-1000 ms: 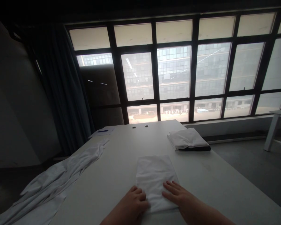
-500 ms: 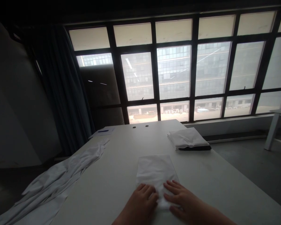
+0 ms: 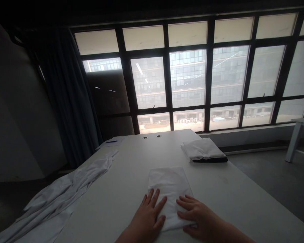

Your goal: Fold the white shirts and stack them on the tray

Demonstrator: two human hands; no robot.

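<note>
— Grip first: how do the hands sit?

— Neither hand closes on anything. The person's left hand (image 3: 148, 217) lies flat with fingers spread wide, palm down on the near left part of the folded white rectangular cloth (image 3: 169, 189). The right hand (image 3: 196, 216) is flat too, fingers extended and pressed on the cloth's near right corner.

— And where is that cloth?

— It lies on the long white table (image 3: 238, 199), near the front edge and roughly midway across, its long side running away from the person. The two hands rest side by side on its near end, close together but apart.

— What else is on the table?

— A loose, crumpled white garment (image 3: 66, 192) trails along the left edge and hangs over it. Farther back on the right sits a stack of folded white cloths on something dark (image 3: 204, 151). At the far left corner is a sheet of paper with a blue pen (image 3: 111, 141) on it. Behind stands a large grid window (image 3: 187, 77).
</note>
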